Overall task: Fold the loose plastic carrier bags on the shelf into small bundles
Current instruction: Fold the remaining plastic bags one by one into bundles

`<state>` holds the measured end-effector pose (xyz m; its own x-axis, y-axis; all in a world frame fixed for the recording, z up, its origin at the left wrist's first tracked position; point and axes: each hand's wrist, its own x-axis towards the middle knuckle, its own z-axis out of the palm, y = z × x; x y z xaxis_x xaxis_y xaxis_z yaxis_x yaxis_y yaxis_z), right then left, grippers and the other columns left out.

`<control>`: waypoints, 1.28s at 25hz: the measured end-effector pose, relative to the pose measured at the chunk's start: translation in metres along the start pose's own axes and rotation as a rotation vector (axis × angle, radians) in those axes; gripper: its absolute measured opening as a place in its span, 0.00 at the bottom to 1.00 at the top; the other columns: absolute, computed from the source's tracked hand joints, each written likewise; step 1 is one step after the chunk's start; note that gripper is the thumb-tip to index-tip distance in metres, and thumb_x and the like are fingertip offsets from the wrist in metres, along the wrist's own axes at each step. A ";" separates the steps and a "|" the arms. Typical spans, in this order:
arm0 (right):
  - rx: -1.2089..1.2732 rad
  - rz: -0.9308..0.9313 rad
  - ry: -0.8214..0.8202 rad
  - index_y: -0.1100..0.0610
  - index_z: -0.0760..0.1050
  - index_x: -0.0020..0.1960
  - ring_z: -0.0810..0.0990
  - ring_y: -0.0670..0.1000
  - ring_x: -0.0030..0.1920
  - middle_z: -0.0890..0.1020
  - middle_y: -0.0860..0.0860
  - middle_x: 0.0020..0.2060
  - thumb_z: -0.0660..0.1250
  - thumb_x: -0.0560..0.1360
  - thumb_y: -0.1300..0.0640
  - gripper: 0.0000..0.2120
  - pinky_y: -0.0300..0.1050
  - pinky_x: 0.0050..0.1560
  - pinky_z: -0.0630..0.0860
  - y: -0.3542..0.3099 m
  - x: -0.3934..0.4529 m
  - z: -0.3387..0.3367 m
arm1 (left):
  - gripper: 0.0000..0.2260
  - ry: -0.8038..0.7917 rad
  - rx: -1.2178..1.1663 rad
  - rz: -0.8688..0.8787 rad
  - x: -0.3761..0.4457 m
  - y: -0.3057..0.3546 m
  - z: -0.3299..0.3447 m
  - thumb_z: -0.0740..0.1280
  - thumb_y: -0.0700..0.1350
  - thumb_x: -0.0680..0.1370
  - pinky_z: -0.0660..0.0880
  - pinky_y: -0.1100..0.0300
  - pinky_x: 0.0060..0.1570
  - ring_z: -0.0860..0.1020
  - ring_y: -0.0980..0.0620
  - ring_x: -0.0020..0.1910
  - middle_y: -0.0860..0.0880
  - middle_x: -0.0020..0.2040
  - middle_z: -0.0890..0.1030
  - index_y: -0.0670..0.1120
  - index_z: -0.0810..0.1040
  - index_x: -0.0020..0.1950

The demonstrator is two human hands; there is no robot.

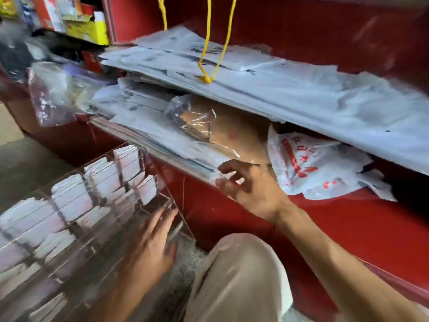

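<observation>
The right hand (253, 189) reaches with fingers spread, holding nothing, at the shelf (232, 212) edge beside a white bag (320, 168). The left hand (148, 247), fingers straight, lies against a clear box (69, 205).

Red printed characters on the crumpled white carrier bag (311, 166), too blurred to read; dark print on the stacked white bags (232, 73), likewise illegible.

A clear acrylic compartment box (76, 205) holds stacks of white cards at lower left; a yellow cord loop (210, 66) hangs over stacked grey newspapers (267, 94); yellow cardboard boxes (90, 31) sit upper left
</observation>
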<state>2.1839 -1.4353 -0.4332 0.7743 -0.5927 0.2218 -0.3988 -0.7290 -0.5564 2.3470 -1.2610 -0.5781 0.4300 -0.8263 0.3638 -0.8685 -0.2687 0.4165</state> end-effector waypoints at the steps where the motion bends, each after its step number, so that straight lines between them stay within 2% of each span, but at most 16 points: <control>1: 0.050 0.053 0.103 0.49 0.78 0.57 0.82 0.43 0.44 0.83 0.42 0.48 0.68 0.77 0.45 0.13 0.39 0.44 0.78 0.024 -0.018 -0.028 | 0.26 -0.008 -0.013 0.108 0.022 0.024 0.004 0.59 0.52 0.74 0.74 0.47 0.63 0.74 0.45 0.63 0.47 0.67 0.74 0.49 0.72 0.71; 4: 0.003 0.250 0.296 0.50 0.79 0.57 0.82 0.43 0.42 0.83 0.43 0.48 0.69 0.76 0.48 0.12 0.42 0.42 0.77 0.098 -0.071 -0.088 | 0.23 0.004 0.003 0.370 0.074 0.101 0.015 0.59 0.51 0.73 0.76 0.48 0.56 0.77 0.44 0.57 0.49 0.62 0.78 0.47 0.77 0.66; 6: -0.206 0.410 0.263 0.49 0.75 0.66 0.82 0.49 0.53 0.82 0.48 0.58 0.69 0.76 0.48 0.19 0.45 0.51 0.76 0.146 -0.104 -0.105 | 0.20 0.009 -0.002 0.493 0.101 0.153 0.029 0.62 0.50 0.72 0.77 0.50 0.55 0.77 0.47 0.56 0.51 0.59 0.80 0.48 0.78 0.63; 8: -0.344 0.489 0.140 0.49 0.67 0.74 0.74 0.52 0.67 0.74 0.49 0.69 0.68 0.76 0.47 0.28 0.46 0.64 0.70 0.186 -0.137 -0.107 | 0.20 -0.054 0.000 0.588 0.127 0.201 0.051 0.65 0.48 0.71 0.77 0.50 0.54 0.78 0.47 0.55 0.51 0.57 0.81 0.47 0.79 0.61; 10: -0.370 0.506 0.052 0.45 0.60 0.76 0.69 0.52 0.71 0.67 0.44 0.74 0.65 0.76 0.43 0.32 0.50 0.70 0.66 0.210 -0.161 -0.103 | 0.23 -0.172 0.097 0.587 0.153 0.237 0.075 0.66 0.47 0.70 0.74 0.47 0.58 0.75 0.45 0.60 0.49 0.63 0.77 0.48 0.75 0.66; 12: -0.356 0.501 0.028 0.43 0.58 0.76 0.68 0.52 0.71 0.65 0.41 0.74 0.61 0.76 0.40 0.31 0.55 0.69 0.67 0.222 -0.169 -0.097 | 0.28 -0.307 0.258 0.465 0.172 0.255 0.095 0.67 0.40 0.70 0.70 0.47 0.63 0.70 0.44 0.64 0.50 0.68 0.72 0.49 0.70 0.70; 14: -0.324 0.473 0.055 0.43 0.58 0.76 0.69 0.52 0.71 0.66 0.41 0.74 0.60 0.77 0.40 0.29 0.56 0.70 0.67 0.226 -0.165 -0.093 | 0.23 -0.363 0.313 0.337 0.180 0.261 0.107 0.65 0.35 0.71 0.74 0.48 0.59 0.75 0.43 0.59 0.46 0.60 0.78 0.48 0.76 0.65; 16: -0.278 0.423 0.120 0.44 0.57 0.77 0.71 0.52 0.70 0.65 0.43 0.74 0.63 0.77 0.43 0.31 0.54 0.69 0.68 0.223 -0.155 -0.093 | 0.13 -0.200 0.238 0.349 0.182 0.260 0.113 0.65 0.35 0.73 0.77 0.49 0.49 0.78 0.42 0.51 0.45 0.48 0.83 0.46 0.82 0.54; 18: -0.167 0.367 0.243 0.44 0.53 0.78 0.69 0.51 0.71 0.61 0.45 0.76 0.68 0.74 0.48 0.37 0.51 0.67 0.70 0.218 -0.144 -0.094 | 0.05 0.005 0.052 0.544 0.177 0.261 0.110 0.65 0.38 0.74 0.76 0.51 0.42 0.78 0.44 0.44 0.48 0.41 0.83 0.45 0.81 0.43; 19: -0.108 0.341 0.301 0.44 0.52 0.78 0.68 0.50 0.71 0.59 0.44 0.77 0.70 0.72 0.51 0.40 0.49 0.65 0.72 0.214 -0.138 -0.096 | 0.05 0.065 -0.053 0.678 0.172 0.264 0.106 0.65 0.41 0.75 0.74 0.52 0.42 0.77 0.46 0.43 0.51 0.40 0.83 0.46 0.81 0.41; 21: -0.071 0.243 0.341 0.43 0.58 0.77 0.70 0.47 0.69 0.61 0.44 0.76 0.72 0.69 0.55 0.40 0.45 0.62 0.74 0.205 -0.129 -0.099 | 0.06 0.037 -0.169 0.886 0.151 0.277 0.093 0.65 0.44 0.77 0.71 0.52 0.46 0.77 0.50 0.45 0.54 0.43 0.83 0.47 0.81 0.43; 23: -0.141 0.105 0.332 0.46 0.75 0.66 0.77 0.47 0.62 0.74 0.45 0.68 0.71 0.68 0.59 0.27 0.44 0.56 0.77 0.206 -0.129 -0.105 | 0.06 -0.084 -0.226 0.981 0.132 0.287 0.084 0.65 0.48 0.78 0.70 0.54 0.48 0.78 0.53 0.47 0.56 0.46 0.82 0.48 0.80 0.45; 25: -0.182 0.026 0.260 0.50 0.83 0.52 0.82 0.48 0.49 0.84 0.46 0.51 0.69 0.67 0.61 0.15 0.44 0.46 0.78 0.214 -0.142 -0.116 | 0.11 -0.224 -0.285 0.930 0.124 0.289 0.079 0.64 0.56 0.78 0.71 0.56 0.50 0.78 0.56 0.47 0.57 0.45 0.82 0.50 0.79 0.46; 27: -0.120 0.068 0.149 0.52 0.84 0.48 0.82 0.44 0.43 0.85 0.45 0.43 0.71 0.69 0.63 0.10 0.40 0.41 0.76 0.227 -0.168 -0.127 | 0.15 -0.310 -0.323 0.847 0.128 0.286 0.082 0.61 0.60 0.78 0.71 0.61 0.51 0.77 0.60 0.45 0.58 0.44 0.80 0.51 0.78 0.46; 30: -0.039 0.205 0.029 0.51 0.85 0.49 0.82 0.36 0.48 0.85 0.42 0.48 0.75 0.69 0.61 0.10 0.36 0.47 0.77 0.248 -0.217 -0.142 | 0.22 -0.520 -0.169 0.915 0.136 0.294 0.097 0.53 0.62 0.80 0.69 0.60 0.61 0.74 0.60 0.58 0.57 0.59 0.78 0.51 0.77 0.61; 32: -0.007 0.321 0.001 0.48 0.85 0.51 0.80 0.35 0.52 0.85 0.43 0.52 0.77 0.68 0.59 0.13 0.34 0.54 0.77 0.258 -0.245 -0.148 | 0.22 -0.631 -0.056 0.962 0.133 0.307 0.111 0.54 0.60 0.81 0.69 0.57 0.65 0.74 0.57 0.62 0.55 0.66 0.75 0.51 0.72 0.70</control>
<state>1.8186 -1.5285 -0.5123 0.6078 -0.7933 0.0369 -0.6260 -0.5071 -0.5924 2.1104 -1.5079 -0.4947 -0.6178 -0.7826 0.0763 -0.7517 0.6163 0.2347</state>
